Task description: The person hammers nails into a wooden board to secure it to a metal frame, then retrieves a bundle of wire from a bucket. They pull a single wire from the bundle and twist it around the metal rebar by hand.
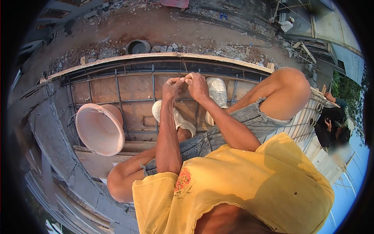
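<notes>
My left hand (171, 89) and my right hand (197, 85) meet in front of me, fingertips pinched closely together. A thin wire (180, 64) runs down from the plank edge to the pinched fingers; its end is hidden between them. Just beneath and around the hands lies a grid of steel rebar (153, 87) over brown boards (136, 91). My pale shoes (216, 91) stand on this grid, one on each side of the hands.
A pinkish bucket (99, 128) sits tilted at the left. A long wooden plank (117, 61) edges the formwork, with a drop to rubble-strewn ground (163, 27) and a round tub (138, 47) beyond. Another person (331, 124) sits at the right; a person in white (286, 25) is below.
</notes>
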Demonstrator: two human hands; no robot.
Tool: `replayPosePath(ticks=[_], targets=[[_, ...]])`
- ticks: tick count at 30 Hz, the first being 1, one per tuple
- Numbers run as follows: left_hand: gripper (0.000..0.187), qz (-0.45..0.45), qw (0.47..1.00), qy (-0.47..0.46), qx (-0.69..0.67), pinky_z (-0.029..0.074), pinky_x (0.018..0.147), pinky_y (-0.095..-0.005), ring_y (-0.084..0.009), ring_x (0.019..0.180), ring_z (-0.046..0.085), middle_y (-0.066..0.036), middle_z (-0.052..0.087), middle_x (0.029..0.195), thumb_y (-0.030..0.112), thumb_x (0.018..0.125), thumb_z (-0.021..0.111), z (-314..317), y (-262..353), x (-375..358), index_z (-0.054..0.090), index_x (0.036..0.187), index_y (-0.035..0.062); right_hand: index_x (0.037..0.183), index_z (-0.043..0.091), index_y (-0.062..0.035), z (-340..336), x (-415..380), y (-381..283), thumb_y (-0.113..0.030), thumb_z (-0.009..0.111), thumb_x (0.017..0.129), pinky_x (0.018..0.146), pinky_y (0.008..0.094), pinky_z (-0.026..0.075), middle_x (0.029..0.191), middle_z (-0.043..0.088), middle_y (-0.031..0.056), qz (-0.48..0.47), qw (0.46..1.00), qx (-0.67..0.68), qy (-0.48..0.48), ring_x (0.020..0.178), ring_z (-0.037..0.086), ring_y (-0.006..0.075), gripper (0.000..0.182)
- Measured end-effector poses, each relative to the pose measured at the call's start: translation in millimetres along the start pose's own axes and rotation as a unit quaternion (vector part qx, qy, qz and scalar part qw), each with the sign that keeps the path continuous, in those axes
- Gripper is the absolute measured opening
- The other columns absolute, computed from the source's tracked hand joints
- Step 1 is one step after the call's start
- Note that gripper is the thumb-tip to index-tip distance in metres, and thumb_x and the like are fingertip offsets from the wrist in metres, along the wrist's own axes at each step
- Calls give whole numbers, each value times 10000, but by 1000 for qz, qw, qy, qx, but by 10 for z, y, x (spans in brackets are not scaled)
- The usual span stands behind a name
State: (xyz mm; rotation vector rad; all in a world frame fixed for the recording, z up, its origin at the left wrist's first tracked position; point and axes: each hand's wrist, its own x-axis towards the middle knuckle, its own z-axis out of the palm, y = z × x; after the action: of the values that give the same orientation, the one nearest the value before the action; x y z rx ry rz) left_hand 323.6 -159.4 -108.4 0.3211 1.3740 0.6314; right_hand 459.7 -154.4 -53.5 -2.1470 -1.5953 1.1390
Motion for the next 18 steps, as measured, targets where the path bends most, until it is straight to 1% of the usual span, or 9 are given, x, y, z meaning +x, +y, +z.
replayPosePath(ticks=[4, 6, 9, 10, 12, 13, 14, 17, 18], targets=[[261, 98, 971, 89, 199, 486, 612, -361, -204, 677, 637, -71, 699, 794, 264, 888, 742, 108, -85, 50, 642, 955, 33, 1062, 683, -44, 190, -2, 45, -101, 644, 897, 834, 465, 499, 1029, 681, 194, 28, 998, -23, 47, 971, 646, 364, 178], [258, 125, 931, 139, 313, 501, 661, -432, -318, 726, 678, -130, 704, 792, 263, 910, 704, 226, 66, -110, 618, 961, 25, 1098, 667, -34, 281, -54, 27, -95, 641, 899, 838, 462, 499, 1067, 676, 196, 59, 995, 12, 80, 974, 648, 358, 209], [234, 188, 859, 191, 436, 491, 702, -516, -433, 802, 664, -205, 686, 827, 231, 924, 660, 328, 132, -243, 570, 975, 21, 1166, 628, -16, 362, -240, 112, -63, 628, 897, 877, 452, 497, 1129, 664, 203, 106, 981, 57, 154, 1024, 642, 362, 273], [228, 197, 852, 197, 444, 489, 705, -518, -437, 810, 661, -208, 683, 840, 219, 922, 657, 339, 124, -250, 559, 984, 23, 1238, 588, -3, 322, -299, 160, -28, 614, 893, 936, 445, 486, 1199, 647, 207, 148, 981, 92, 86, 1092, 626, 378, 347], [221, 218, 836, 209, 458, 486, 709, -522, -446, 826, 655, -213, 677, 864, 196, 919, 652, 383, 120, -243, 538, 1001, 26, 1247, 591, -7, 402, -319, 202, -17, 603, 894, 957, 438, 483, 1218, 638, 209, 59, 991, 87, 84, 1115, 613, 394, 353], [231, 225, 845, 208, 438, 486, 715, -522, -447, 832, 654, -217, 674, 872, 190, 913, 656, 379, 130, -237, 530, 1016, 27, 1251, 593, -9, 456, -307, 211, -11, 598, 894, 967, 434, 481, 1227, 634, 209, 14, 993, 86, 83, 1126, 607, 402, 356], [242, 232, 853, 209, 418, 485, 720, -521, -447, 838, 654, -221, 671, 880, 185, 907, 660, 360, 156, -239, 522, 1031, 29, 1335, 561, -9, 496, -254, 236, -41, 614, 911, 958, 406, 487, 1288, 622, 202, -1, 996, 76, 42, 1166, 613, 326, 429], [274, 205, 867, 211, 403, 484, 737, -520, -449, 857, 651, -232, 667, 893, 171, 894, 669, 341, 235, -272, 498, 1060, 36, 1399, 525, -18, 617, -128, 359, -76, 640, 925, 943, 372, 493, 1340, 609, 171, 2, 969, 240, -61, 1182, 593, 227, 491], [284, 190, 869, 210, 405, 484, 742, -520, -449, 863, 650, -235, 667, 896, 168, 891, 672, 357, 256, -278, 491, 1067, 38, 1426, 499, -28, 654, -129, 407, -84, 645, 927, 940, 359, 494, 1355, 599, 156, 12, 967, 242, -75, 1180, 582, 206, 522]])
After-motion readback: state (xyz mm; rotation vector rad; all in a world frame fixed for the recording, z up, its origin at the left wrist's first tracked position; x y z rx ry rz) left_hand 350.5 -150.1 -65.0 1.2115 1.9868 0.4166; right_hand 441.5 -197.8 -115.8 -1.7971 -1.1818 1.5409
